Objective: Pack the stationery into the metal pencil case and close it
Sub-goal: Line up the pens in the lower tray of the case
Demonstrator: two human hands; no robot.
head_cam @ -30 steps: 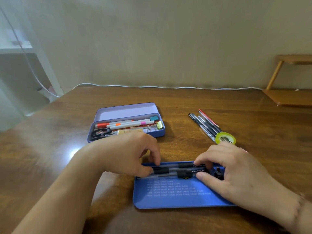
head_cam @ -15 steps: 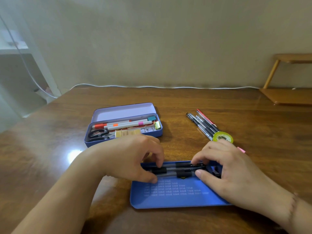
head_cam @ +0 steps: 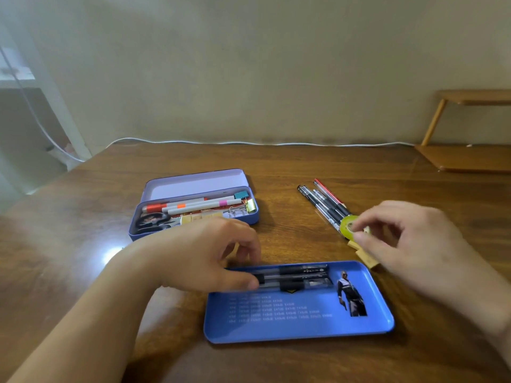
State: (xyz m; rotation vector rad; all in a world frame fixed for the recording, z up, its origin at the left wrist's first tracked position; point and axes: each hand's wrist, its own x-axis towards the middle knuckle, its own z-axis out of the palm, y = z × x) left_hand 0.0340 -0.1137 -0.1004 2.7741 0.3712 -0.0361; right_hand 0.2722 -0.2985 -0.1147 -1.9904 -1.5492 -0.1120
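Wooden table (head_cam: 276,167) seen from above, with a person's two bare hands working over it. Nearest the viewer lies a shallow blue metal tray (head_cam: 298,324), part of a pencil case. Its floor carries several rows of small pale print, too blurred to read, and a picture of a standing figure (head_cam: 351,294) at its right end. Black pens (head_cam: 301,277) lie lengthwise along the tray's far edge; white lettering on one barrel is too small to make out.

The left hand (head_cam: 199,252) rests over the left end of those pens, thumb and fingers curled round them. The right hand (head_cam: 409,244) is up and to the right of the tray, motion-blurred, its thumb and forefinger pinching a yellow-green roll of tape (head_cam: 349,225). Just below that hand, small tan blocks (head_cam: 366,258) lie on the table beside the tray's far right corner; what they are cannot be told.

Beyond the tape, loose pens (head_cam: 323,203), black ones and a red one, lie side by side at an angle. At the far left sits an open lilac metal pencil case (head_cam: 193,183), lid laid back, holding markers (head_cam: 193,204), scissors (head_cam: 152,219) and binder clips (head_cam: 244,201). A white cable (head_cam: 249,142) runs along the table's back edge by the wall, and a wooden shelf (head_cam: 470,158) stands at the far right.
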